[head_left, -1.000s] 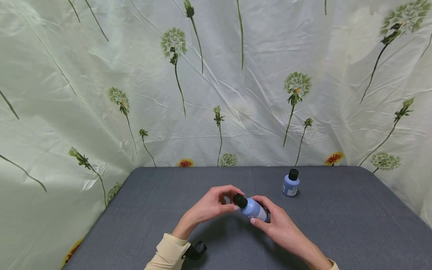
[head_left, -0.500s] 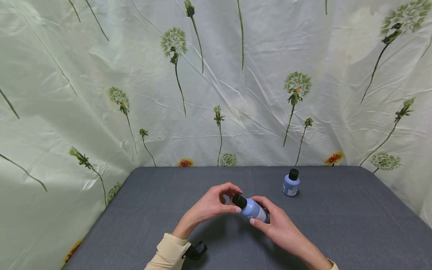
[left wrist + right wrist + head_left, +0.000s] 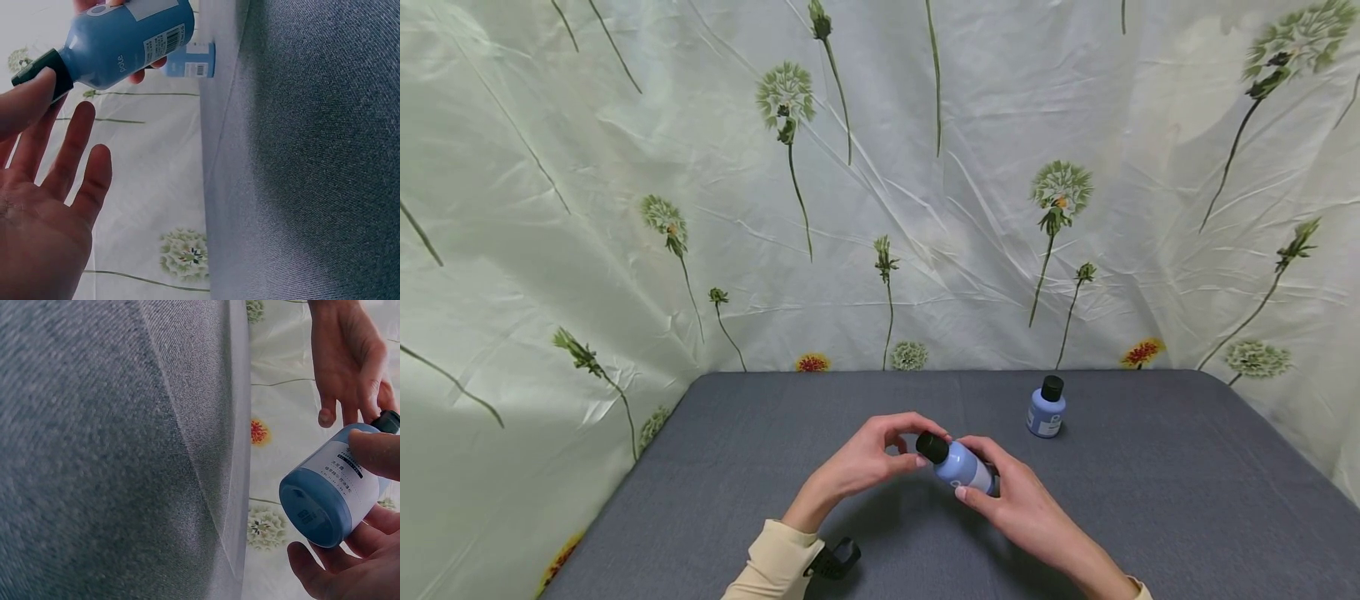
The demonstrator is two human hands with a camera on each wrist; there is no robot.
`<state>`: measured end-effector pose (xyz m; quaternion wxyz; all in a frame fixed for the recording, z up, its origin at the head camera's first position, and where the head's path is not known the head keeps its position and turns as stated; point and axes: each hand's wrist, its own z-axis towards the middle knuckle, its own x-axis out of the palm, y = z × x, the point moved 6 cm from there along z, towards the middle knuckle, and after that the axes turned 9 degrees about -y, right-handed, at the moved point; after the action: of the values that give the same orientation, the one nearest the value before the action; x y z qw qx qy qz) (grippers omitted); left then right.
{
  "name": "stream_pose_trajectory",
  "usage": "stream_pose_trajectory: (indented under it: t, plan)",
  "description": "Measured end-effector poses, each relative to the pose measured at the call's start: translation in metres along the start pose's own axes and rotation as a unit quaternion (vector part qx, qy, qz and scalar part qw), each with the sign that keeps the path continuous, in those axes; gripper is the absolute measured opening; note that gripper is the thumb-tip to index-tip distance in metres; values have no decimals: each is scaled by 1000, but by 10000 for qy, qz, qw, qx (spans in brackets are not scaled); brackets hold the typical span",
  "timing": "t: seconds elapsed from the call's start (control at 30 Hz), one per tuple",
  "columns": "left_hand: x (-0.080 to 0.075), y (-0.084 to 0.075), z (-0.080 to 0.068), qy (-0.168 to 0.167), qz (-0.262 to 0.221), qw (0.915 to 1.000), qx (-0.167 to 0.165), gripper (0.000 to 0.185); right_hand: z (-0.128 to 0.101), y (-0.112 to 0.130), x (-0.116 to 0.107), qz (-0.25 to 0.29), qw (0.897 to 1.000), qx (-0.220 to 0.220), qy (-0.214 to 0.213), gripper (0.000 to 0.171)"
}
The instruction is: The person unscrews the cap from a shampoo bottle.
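Note:
A small blue bottle (image 3: 964, 468) with a black cap (image 3: 932, 447) is held tilted above the table, its cap pointing to the upper left. My right hand (image 3: 1022, 500) grips the bottle's body, thumb on the near side and fingers behind. My left hand (image 3: 868, 458) pinches the cap between thumb and forefinger. In the left wrist view the thumb lies on the cap (image 3: 47, 75), and the other fingers are spread below it. The bottle's base and white label (image 3: 337, 469) face the right wrist camera.
A second blue bottle (image 3: 1046, 408) with a black cap stands upright on the grey cloth-covered table (image 3: 760, 433), toward the back right. Behind the table hangs a pale curtain (image 3: 850, 192) printed with dandelions. A black strap (image 3: 835, 558) is at the left wrist.
My left thumb and fingers have shifted round the cap, the fingertips reaching further over it and the thumb drawing back. My right hand and the bottle stay nearly still.

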<state>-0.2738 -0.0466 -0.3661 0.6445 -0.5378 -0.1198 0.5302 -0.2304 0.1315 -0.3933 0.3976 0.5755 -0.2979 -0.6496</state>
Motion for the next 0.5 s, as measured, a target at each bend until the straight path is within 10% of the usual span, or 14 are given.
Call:
stream_pose_trajectory:
  t: [0.5]
  plan:
    - [-7,8,-1,-667,150,9954,-667,26,-1,1,2,86,9998,-162,100,50]
